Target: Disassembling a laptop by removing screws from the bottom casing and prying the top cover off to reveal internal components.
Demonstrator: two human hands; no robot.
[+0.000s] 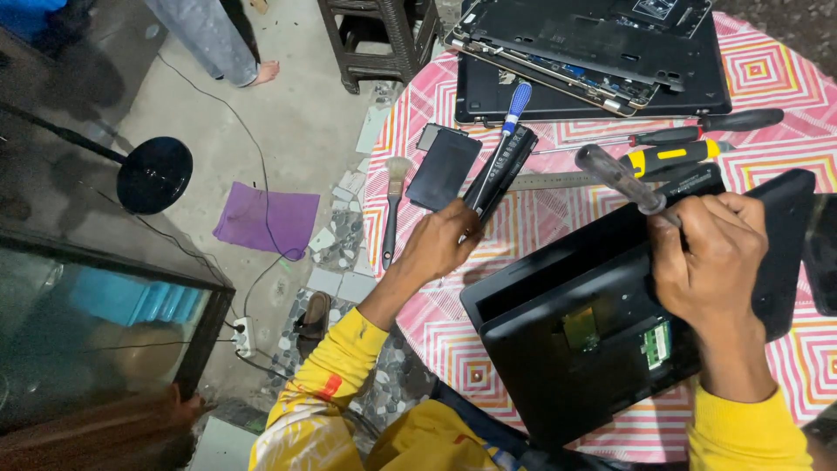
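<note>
Head view: left hand [436, 249] has its fingers closed around the lower end of a long black battery pack [499, 170], which rests on the desk [767, 78] with the pink patterned cloth. Right hand [711, 262] grips a screwdriver with a clear handle [619, 177] above the open black laptop base [602, 323]. Beside the battery pack lie a small brush [392, 209], a flat black drive [443, 167] and a blue-handled screwdriver [516, 105]

Bare left hand [436, 249], bare right hand [711, 262], bright yellow long sleeves, small orange mark
</note>
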